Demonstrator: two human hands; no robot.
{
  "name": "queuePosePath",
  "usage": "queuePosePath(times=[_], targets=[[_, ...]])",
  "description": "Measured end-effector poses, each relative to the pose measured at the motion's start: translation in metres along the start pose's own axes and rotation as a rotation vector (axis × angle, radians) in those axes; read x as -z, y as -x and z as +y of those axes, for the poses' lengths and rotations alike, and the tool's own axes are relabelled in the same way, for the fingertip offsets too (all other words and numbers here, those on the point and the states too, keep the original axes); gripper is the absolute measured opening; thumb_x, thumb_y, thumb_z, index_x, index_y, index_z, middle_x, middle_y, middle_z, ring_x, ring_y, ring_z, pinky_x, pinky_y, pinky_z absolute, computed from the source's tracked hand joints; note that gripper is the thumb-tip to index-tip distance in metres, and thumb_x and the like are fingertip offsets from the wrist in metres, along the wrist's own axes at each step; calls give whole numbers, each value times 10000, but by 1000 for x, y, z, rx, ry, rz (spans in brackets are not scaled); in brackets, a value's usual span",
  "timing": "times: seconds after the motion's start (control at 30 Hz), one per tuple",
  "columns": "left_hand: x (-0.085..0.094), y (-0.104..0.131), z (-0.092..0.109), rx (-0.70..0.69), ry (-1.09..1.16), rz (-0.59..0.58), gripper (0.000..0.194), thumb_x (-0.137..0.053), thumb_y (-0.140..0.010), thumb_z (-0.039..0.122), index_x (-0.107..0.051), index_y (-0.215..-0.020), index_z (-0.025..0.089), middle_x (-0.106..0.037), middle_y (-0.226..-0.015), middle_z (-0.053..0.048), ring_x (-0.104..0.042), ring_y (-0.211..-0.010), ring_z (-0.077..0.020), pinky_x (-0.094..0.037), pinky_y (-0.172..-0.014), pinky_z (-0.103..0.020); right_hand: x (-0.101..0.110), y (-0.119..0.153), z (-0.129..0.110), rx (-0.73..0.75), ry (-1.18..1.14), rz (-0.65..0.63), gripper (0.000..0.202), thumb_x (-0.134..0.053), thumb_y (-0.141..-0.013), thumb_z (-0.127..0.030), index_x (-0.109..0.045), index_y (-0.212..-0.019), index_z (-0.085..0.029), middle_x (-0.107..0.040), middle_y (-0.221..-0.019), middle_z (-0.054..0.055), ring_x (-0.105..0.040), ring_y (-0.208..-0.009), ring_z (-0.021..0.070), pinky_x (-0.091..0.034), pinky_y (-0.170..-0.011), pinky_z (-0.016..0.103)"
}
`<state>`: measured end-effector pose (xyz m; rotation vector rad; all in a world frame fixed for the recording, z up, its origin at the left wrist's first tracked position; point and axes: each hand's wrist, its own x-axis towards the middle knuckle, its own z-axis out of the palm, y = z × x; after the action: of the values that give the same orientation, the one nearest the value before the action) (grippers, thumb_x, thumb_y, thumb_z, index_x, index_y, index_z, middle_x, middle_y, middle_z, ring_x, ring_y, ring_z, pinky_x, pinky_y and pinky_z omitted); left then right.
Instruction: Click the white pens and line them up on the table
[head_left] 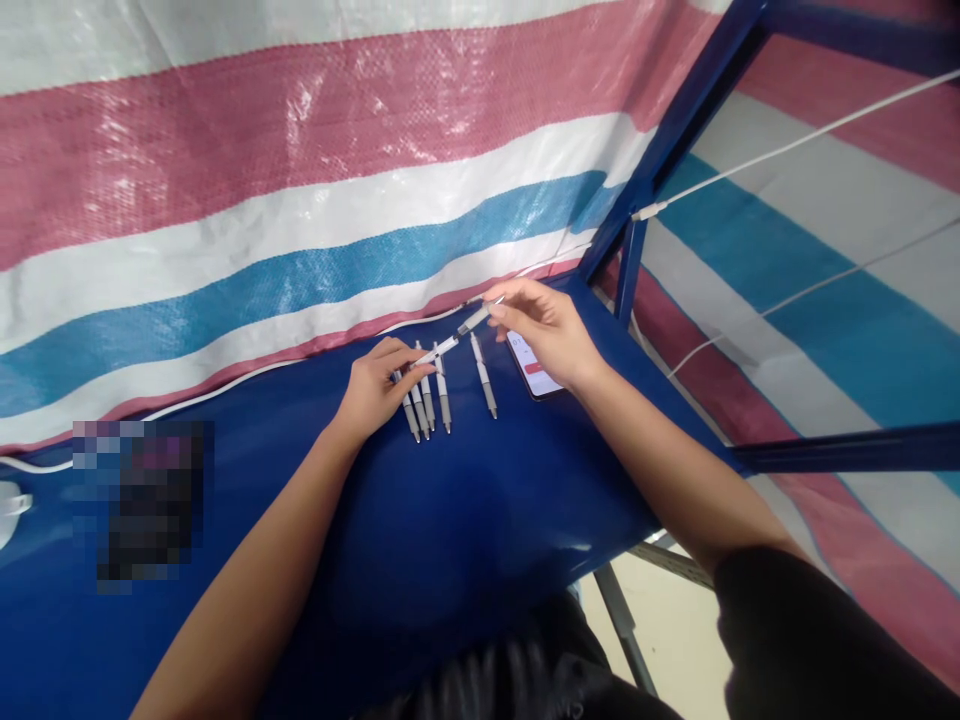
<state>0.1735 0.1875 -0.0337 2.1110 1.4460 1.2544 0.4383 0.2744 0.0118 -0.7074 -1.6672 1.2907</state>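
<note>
"Hovering over the blue table (450,520), what is that between the two hands?"

"A click-type pen in two colours: a white barrel (437,352) on the left and a grey grip section (480,316) on the right, lined up end to end. Whether the ends touch, I can't tell."

"And how are they held?"

"The left hand (379,390) pinches the white barrel between thumb and fingers. The right hand (551,330) has the grey section in its fingertips, a little higher."

"What lies under them?"

"Four white-and-grey pens (445,405) side by side, their upper ends partly hidden by the left hand, grey ends towards the person. A lone pen (484,378) lies apart, to their right."

"Beside that one?"

"A smartphone (536,370), screen lit, partly covered by the right hand."

"Farther out?"

"A pixelated dark patch (154,500) on the left; I can't make it out. Behind the table hangs striped woven sheeting (375,110) in red, white and blue, and a dark blue metal frame (701,100) stands at the right."
</note>
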Motion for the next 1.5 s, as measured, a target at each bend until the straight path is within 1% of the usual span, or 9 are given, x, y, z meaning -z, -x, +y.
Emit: queuePosePath(times=[0.33,0.53,0.87,0.97,1.1,1.23,1.3,1.4,1.5], targets=[[-7,3,0,-48,-42,95,253,-774,-1004,464,-846,-1070,231,-770,-863,-48,-654,-757,-172,-531,-714,-311,1,-1,-5,81,67,265,453,-784,-930,-651,-676,-1134,-261,-599,-886,-4,-629,-779,165,-554,-741,319],[-6,3,0,-3,-49,101,314,-760,-999,524,-851,-1060,230,-762,-847,-48,-634,-730,-169,-529,-707,-309,4,-4,-1,40,119,267,461,-738,-931,-680,-655,-1098,-258,-599,-891,2,-614,-768,163,-548,-740,329],[-10,2,21,95,83,122,313,-717,-1021,494,-829,-943,211,-683,-747,-12,-533,-642,-139,-449,-625,-292,-5,-2,8,-87,-59,-19,497,-838,-867,-649,-682,-1073,-224,-670,-890,-9,-617,-703,130,-516,-669,290],[-10,2,19,96,68,121,299,-726,-1017,487,-833,-953,216,-699,-777,-22,-572,-678,-152,-480,-660,-306,-4,1,4,-70,99,-8,551,-772,-885,-753,-632,-885,-220,-654,-795,-15,-599,-665,131,-492,-666,289],[-7,3,15,72,-18,144,279,-748,-1006,489,-854,-1017,232,-770,-922,-66,-678,-817,-189,-546,-740,-321,0,4,-2,-107,407,-80,699,-504,-1046,-782,-469,-617,-231,-499,-545,-29,-514,-554,128,-435,-645,302],[-4,3,14,74,-8,154,247,-764,-1003,452,-862,-1020,226,-775,-921,-60,-681,-799,-179,-546,-724,-308,5,3,-6,-113,284,-184,577,-759,-878,-779,-671,-913,-210,-708,-772,-9,-619,-620,140,-468,-633,285],[-3,2,15,78,12,153,234,-776,-995,438,-865,-1015,222,-773,-914,-57,-675,-793,-174,-545,-717,-300,6,2,-7,-128,309,-216,580,-734,-898,-780,-688,-880,-202,-704,-728,-4,-621,-616,142,-466,-634,284],[-1,2,18,82,43,138,214,-792,-982,416,-872,-1018,221,-769,-895,-49,-670,-784,-167,-538,-705,-287,8,2,-8,-176,371,-207,695,-511,-1021,-811,-680,-749,-195,-646,-599,13,-598,-577,139,-463,-641,292],[0,0,21,81,73,121,178,-801,-977,381,-878,-1012,224,-770,-887,-44,-667,-771,-158,-531,-701,-279,12,0,-9,-109,328,-225,644,-697,-887,-844,-730,-905,-200,-737,-752,28,-626,-625,152,-468,-630,289]])
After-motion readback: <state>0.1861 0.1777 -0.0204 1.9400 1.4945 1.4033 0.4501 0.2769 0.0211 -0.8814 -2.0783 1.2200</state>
